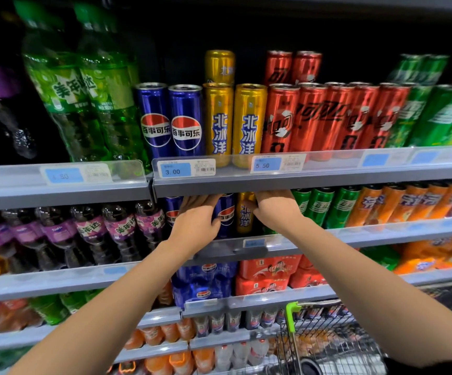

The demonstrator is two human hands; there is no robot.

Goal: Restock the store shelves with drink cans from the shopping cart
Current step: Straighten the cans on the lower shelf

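Observation:
Both my hands reach into the second shelf, just under the lip of the upper shelf. My left hand wraps a blue Pepsi can, thumb on its front and fingers over its top. Another blue can stands just left of that hand. My right hand grips a yellow can from its right side, thumb on the can; its fingertips are hidden by the shelf lip. The wire shopping cart with a green handle is at the bottom right.
The upper shelf holds blue, yellow, red and green cans and green bottles. Green cans and orange cans stand right of my right hand, purple bottles to the left. Multipacks fill the shelf below.

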